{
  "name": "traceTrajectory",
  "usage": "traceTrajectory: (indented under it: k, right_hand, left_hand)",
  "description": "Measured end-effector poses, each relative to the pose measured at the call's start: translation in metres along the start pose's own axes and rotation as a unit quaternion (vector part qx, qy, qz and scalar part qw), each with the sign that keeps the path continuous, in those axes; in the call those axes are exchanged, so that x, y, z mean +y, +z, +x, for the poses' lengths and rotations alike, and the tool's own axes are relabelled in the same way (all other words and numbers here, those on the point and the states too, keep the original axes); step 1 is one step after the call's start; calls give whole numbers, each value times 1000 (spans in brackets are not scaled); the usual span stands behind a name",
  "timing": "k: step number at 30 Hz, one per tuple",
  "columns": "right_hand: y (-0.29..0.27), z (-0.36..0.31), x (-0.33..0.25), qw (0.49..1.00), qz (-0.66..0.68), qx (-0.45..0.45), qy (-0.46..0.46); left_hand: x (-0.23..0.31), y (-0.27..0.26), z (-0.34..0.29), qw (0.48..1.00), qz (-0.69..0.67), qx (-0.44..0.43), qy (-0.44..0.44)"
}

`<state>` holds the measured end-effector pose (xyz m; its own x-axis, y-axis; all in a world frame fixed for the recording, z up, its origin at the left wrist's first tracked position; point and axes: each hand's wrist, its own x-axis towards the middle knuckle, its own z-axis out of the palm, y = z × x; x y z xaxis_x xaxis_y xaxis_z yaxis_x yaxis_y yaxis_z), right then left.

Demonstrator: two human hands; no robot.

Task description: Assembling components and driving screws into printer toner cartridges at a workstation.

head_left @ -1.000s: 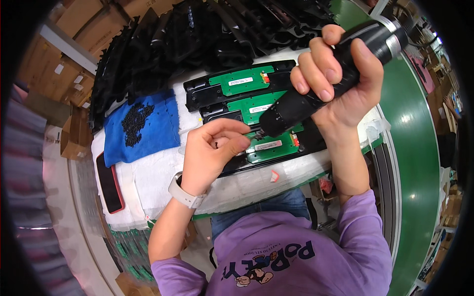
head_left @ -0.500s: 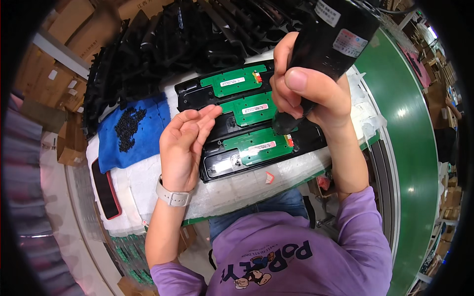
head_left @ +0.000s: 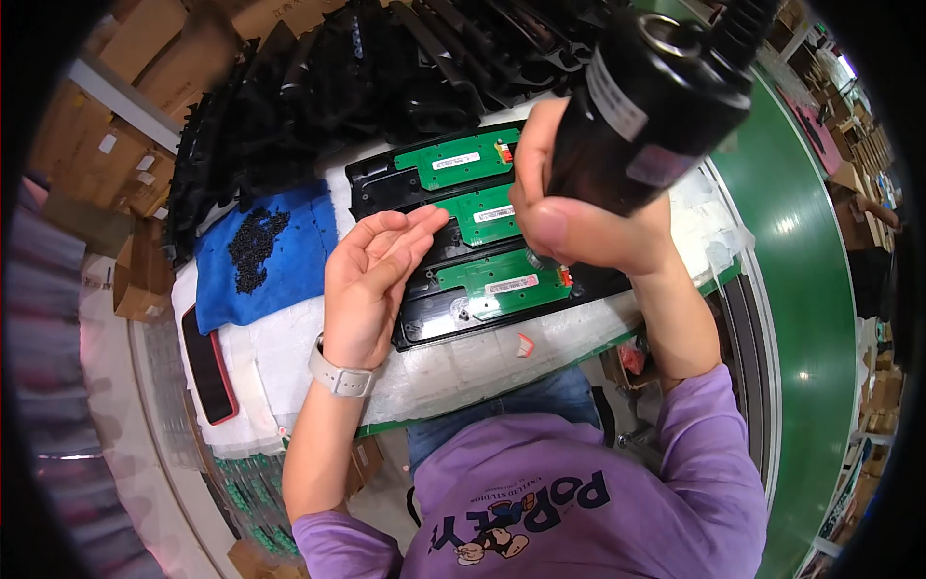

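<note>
Right hand [head_left: 617, 236] wrapped round driver [head_left: 617, 145], tip by nearest board [head_left: 511, 300]; left hand [head_left: 362, 294] half-open near it, can't tell if holding anything.

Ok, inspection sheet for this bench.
Surface: white padded worktop, partly covered.
Job's things: three green circuit boards on black plastic panels; black cylindrical power driver.
Clutter: small black screws on blue cloth; dark-screened phone with red edge.
Hands: right hand grips the driver; left hand loosely open near middle board.
Cables: black ribbed cable at driver's top.
Surroundings: green conveyor-like surface right; brown cardboard boxes left; black plastic mouldings beyond.
</note>
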<state>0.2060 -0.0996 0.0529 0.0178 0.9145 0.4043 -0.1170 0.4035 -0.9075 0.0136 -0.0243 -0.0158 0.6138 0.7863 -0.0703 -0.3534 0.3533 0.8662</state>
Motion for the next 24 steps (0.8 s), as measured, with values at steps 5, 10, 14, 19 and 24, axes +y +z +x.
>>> traceTrajectory:
  k: [5,10,14,19,24]
  right_hand:
    - [-11,-2,-6,994,73,-58,-65]
    - [-3,2,-3,952,226,-93,-183]
    - [9,2,9,951,231,-66,-195]
    - [13,1,17,958,216,-46,-181]
    - [5,4,12,944,250,-6,-215]
  left_hand:
    - [1,2,-2,999,-30,-28,-20]
    - [0,8,-2,990,-113,-52,-67]
    - [0,7,-5,987,-122,-79,-73]
    - [1,7,-6,983,-81,-131,-101]
    - [8,14,-12,988,16,-105,-109]
